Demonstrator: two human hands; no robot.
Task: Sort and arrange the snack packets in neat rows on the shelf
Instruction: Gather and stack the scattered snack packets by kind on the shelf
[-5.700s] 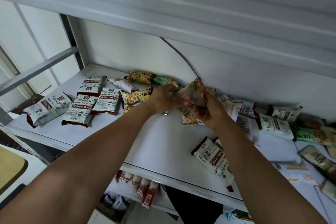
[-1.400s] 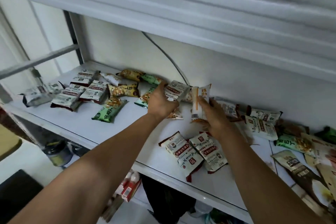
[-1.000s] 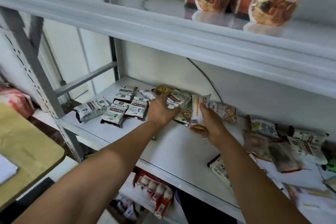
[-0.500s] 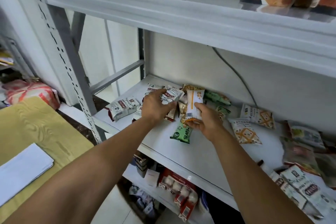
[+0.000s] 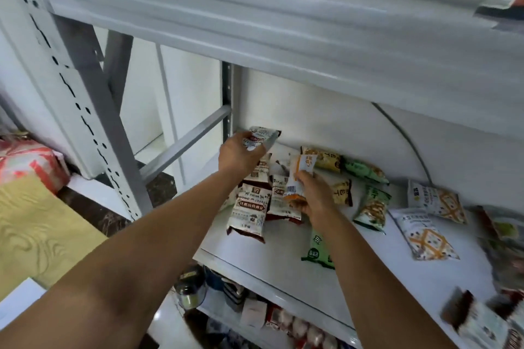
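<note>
Two grips clamped, left hand on brown-white packet, right hand on orange-striped packet, probably for sorting by type.

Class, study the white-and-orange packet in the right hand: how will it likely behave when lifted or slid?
Probably light: the right hand holds the white-and-orange packet upright, off the shelf. Likely soft and crushable, being a thin film wrapper gripped round its lower half. It may slide readily on that smooth white surface.
</note>
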